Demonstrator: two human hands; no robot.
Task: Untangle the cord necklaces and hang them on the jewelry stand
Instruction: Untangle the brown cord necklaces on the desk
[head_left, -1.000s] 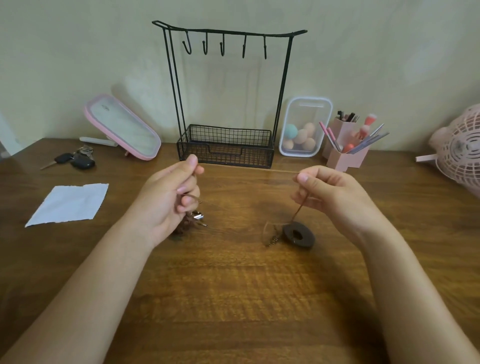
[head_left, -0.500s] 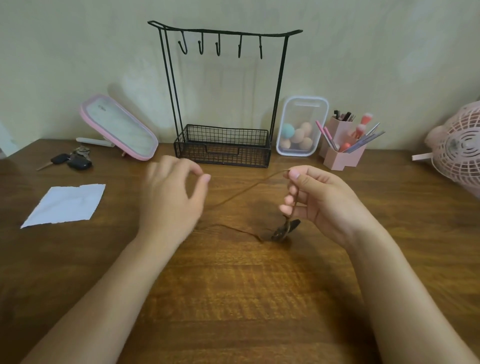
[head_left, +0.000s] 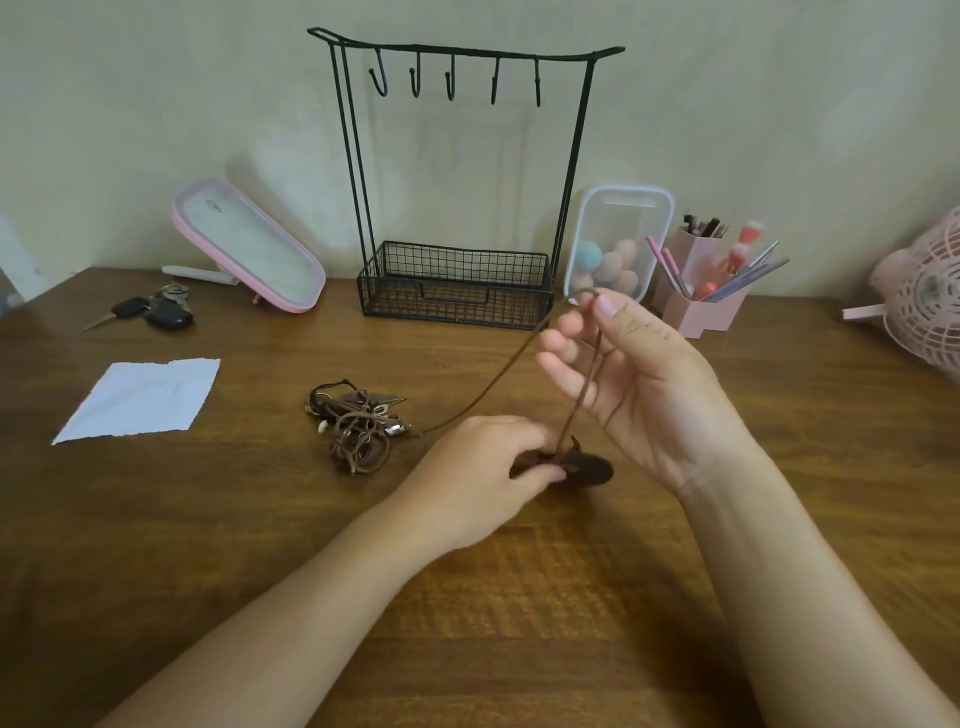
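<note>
A black wire jewelry stand (head_left: 571, 171) with several bare hooks and a mesh basket stands against the wall. A tangle of brown cord necklaces (head_left: 358, 428) lies on the wooden table (head_left: 260, 519). One brown cord (head_left: 493, 379) runs from the tangle up to my right hand (head_left: 644, 384), which pinches its loop between thumb and forefinger; from there the cord drops to a dark round pendant (head_left: 592, 467) on the table. My left hand (head_left: 478, 473) pinches the cord right beside that pendant.
A pink-framed mirror (head_left: 249, 249) leans at the back left, with keys (head_left: 156, 312) and a white paper (head_left: 140, 400) near it. At the back right are a clear box of sponges (head_left: 618, 239), a pink brush holder (head_left: 701, 291) and a pink fan (head_left: 924, 301).
My left hand let go of the stretched cord and moved right and down to the pendant. The tangle now lies uncovered on the table. My right hand lifted the loop higher.
</note>
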